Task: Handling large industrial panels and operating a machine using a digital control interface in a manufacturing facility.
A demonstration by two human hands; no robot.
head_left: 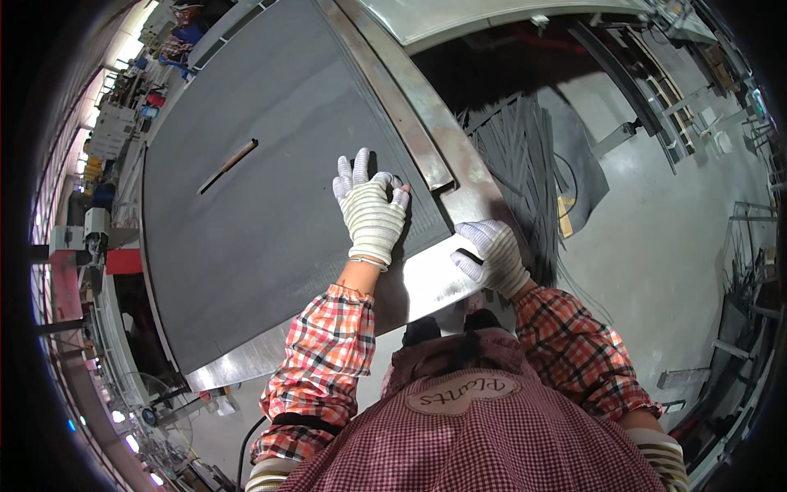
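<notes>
Head view, looking down: a broad, dark grey, flexible-looking sheet (270, 238) covers most of a shiny metal table (246, 366). The person's left hand (369, 215), in a striped knitted glove, rests over the sheet near its right side, two fingers extended, thumb and forefinger curled together. The gloved right hand (492, 256) is half closed at the table's near right corner. Whether either grips anything cannot be told.

A wooden-handled blade (238, 156) lies loose on the sheet. Fine parallel lines along the sheet's right side and a heap of narrow grey strips (520, 156) beyond the table suggest some cutting is done; most of the sheet looks uncut.

The palms are hidden, the sheet's far end is cut off, and a small dark shape between the right fingers is unclear.
</notes>
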